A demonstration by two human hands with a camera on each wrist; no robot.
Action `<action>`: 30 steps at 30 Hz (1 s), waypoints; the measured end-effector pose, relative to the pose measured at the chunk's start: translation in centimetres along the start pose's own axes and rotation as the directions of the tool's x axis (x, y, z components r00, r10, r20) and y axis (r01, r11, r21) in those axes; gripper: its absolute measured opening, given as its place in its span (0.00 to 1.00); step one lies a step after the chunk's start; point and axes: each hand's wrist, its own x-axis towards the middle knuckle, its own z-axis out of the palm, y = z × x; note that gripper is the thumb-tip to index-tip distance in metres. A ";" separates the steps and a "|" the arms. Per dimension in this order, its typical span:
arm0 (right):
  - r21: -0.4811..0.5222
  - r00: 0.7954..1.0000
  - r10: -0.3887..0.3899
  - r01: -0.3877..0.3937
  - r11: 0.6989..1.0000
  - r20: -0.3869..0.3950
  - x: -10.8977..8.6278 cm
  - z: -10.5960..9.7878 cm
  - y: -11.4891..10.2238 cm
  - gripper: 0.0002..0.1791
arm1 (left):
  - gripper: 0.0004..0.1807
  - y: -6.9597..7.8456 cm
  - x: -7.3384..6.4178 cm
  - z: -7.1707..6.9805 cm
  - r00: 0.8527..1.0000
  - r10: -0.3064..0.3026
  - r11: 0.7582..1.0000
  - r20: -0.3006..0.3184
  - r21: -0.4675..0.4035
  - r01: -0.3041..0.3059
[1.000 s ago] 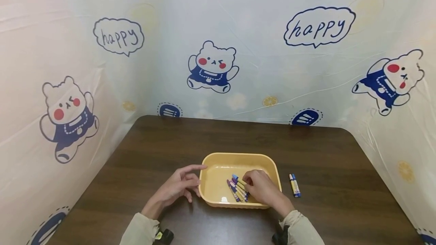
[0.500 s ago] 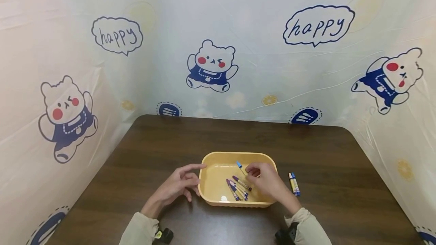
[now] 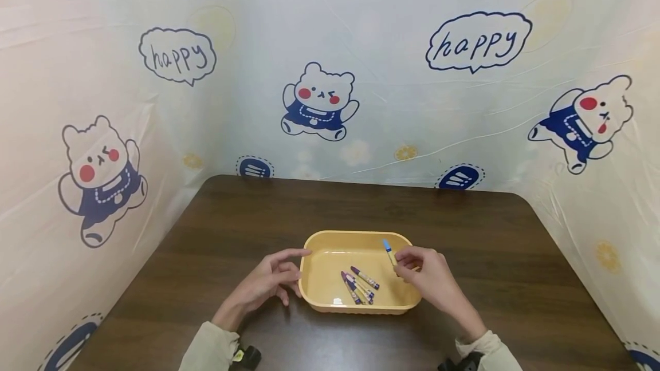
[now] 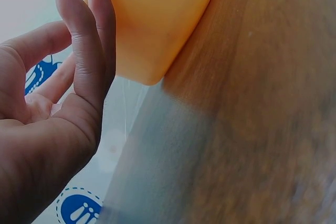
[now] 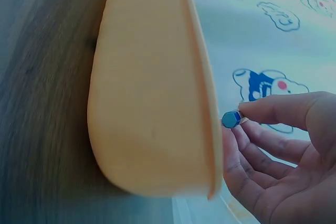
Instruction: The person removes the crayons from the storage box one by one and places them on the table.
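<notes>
My right hand (image 3: 430, 276) pinches a crayon (image 3: 389, 252) between thumb and fingertips over the right part of a yellow plastic basin (image 3: 330, 305). The crayon has a light blue upper end and a yellow wrapper; in the right wrist view its blue hexagonal end shows beside the basin's rim. Several crayons (image 3: 365, 277), with purple and pale tips, lie in a loose group on the basin floor. At the basin's left side, my left hand (image 3: 265, 282) has its index finger stretched out to the rim, the other fingers loosely bent.
The basin stands on a dark brown wooden table (image 3: 247, 210). A pale curtain (image 3: 232, 102) printed with bears and lettering encloses the table's back and sides.
My right hand has lifted the blue-tipped crayon from the group and carried it rightward to the basin's right side. The two crayons on the table are now hidden behind that hand. My left hand stays put.
</notes>
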 end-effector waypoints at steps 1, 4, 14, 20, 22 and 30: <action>0.018 1.000 0.011 -0.011 1.000 -0.001 -0.2 -0.3 0.1 0.07 | 0.30 0.0 0.0 0.0 1.000 0.001 1.000 0.000 -0.001 -0.001; 0.054 0.999 0.038 -0.038 0.998 -0.012 -0.5 -1.1 0.4 0.08 | 0.30 -0.1 -0.1 -0.1 1.000 0.005 1.000 0.000 -0.004 -0.005; 0.056 0.992 0.080 -0.075 0.996 -0.093 -2.1 -4.4 2.4 0.10 | 0.30 0.1 0.0 0.0 1.000 0.011 1.000 0.011 -0.003 -0.011; -0.041 0.974 0.163 -0.171 0.984 -0.156 -2.9 -6.5 5.0 0.14 | 0.30 0.3 0.1 -0.1 1.000 0.022 1.000 0.022 0.002 -0.022; -0.058 0.970 0.189 -0.200 0.978 -0.153 -3.0 -7.0 6.0 0.14 | 0.29 0.2 0.1 -0.1 0.999 0.025 1.000 0.025 0.002 -0.025; -0.166 0.963 0.258 -0.268 0.949 -0.084 -3.2 -7.5 8.8 0.10 | 0.29 0.0 0.0 -0.1 1.000 0.019 1.000 0.011 0.017 -0.019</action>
